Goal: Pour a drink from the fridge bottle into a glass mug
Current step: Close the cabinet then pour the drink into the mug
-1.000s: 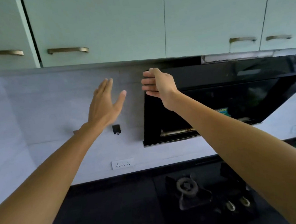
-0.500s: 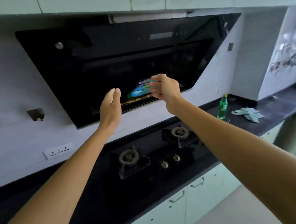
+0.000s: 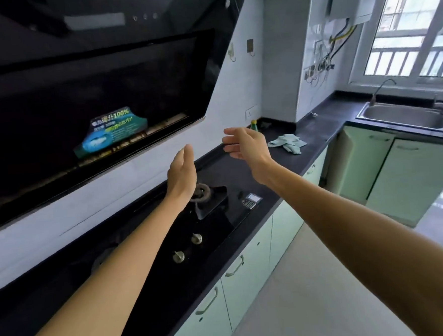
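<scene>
While both arms reach out over the table (image 3: 315, 132), I see the left hand (image 3: 182, 170) edge-on to me, fingers straight and together, palm turned toward three o'clock; its grip is fully open and has hold of nothing. The right hand (image 3: 247, 146) hangs just up and toward two o'clock of it, apart from it, fingers loosely curved and slightly spread, its grip also slack around nothing. Neither hand touches any surface. Beneath the left wrist sits a hob burner (image 3: 202, 191), and two metal knobs (image 3: 196, 238) lie toward six o'clock of that on the black glass hob. A black range hood (image 3: 91, 85) fills the ten o'clock part of my view, with a blue-green sticker (image 3: 110, 131) on its lower glass. Just behind the right hand's knuckles, at twelve o'clock of them, a yellow-capped green bottle (image 3: 254, 123) pokes up (only its top shows, so I cannot tell what it holds). At three o'clock of the right hand a pale crumpled cloth (image 3: 288, 142) lies on the table. Further round at two o'clock is a steel sink (image 3: 405, 118) with a curved tap (image 3: 382, 88), under a window (image 3: 410, 36). Pale green cabinet doors (image 3: 248, 265) run below the table. Where the fridge bottle and the glass mug are, I cannot tell from this view.
</scene>
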Motion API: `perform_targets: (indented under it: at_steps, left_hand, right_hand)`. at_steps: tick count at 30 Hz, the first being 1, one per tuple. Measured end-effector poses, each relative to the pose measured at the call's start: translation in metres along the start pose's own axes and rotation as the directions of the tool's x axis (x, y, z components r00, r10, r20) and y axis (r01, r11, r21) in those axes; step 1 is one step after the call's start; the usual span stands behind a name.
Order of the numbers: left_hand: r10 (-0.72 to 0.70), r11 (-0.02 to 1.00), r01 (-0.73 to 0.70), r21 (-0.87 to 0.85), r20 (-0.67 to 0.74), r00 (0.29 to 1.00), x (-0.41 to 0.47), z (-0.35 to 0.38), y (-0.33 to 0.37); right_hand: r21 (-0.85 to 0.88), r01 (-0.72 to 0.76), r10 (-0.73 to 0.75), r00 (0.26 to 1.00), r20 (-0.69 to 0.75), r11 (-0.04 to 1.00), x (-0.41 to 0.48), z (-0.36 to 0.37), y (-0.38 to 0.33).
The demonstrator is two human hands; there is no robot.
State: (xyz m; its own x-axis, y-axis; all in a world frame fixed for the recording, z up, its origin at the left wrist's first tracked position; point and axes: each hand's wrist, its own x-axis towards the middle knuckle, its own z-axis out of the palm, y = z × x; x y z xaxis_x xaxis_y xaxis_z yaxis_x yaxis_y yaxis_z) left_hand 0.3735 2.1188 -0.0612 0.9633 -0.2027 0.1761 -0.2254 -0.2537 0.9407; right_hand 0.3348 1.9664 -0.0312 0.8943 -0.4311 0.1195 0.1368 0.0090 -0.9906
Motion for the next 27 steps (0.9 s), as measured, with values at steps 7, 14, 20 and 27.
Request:
perform_targets:
  at_steps: [7, 14, 20, 27]
  left_hand:
    - [-0.059, 0.974, 0.086, -0.209, 0.136, 0.989, 0.076, 0.072, -0.027]
    - [-0.097, 0.943, 0.151, -0.297, 0.189, 0.977, 0.146, 0.147, -0.041]
    - [-0.156, 0.925, 0.209, -0.318, 0.185, 0.970, 0.183, 0.231, -0.048]
    - [-0.188, 0.949, 0.204, -0.241, 0.088, 0.978, 0.220, 0.331, -0.052]
  right_hand:
    - [-0.087, -0.011, -0.005, 0.984, -0.178, 0.996, 0.068, -0.041, 0.020]
    - [-0.104, -0.047, 0.015, 0.956, -0.291, 0.993, 0.122, -0.086, 0.040]
    - [-0.099, -0.111, 0.071, 0.939, -0.337, 0.989, 0.178, -0.159, 0.071]
    - [0.004, -0.139, 0.135, 0.955, -0.265, 0.990, 0.251, -0.239, 0.094]
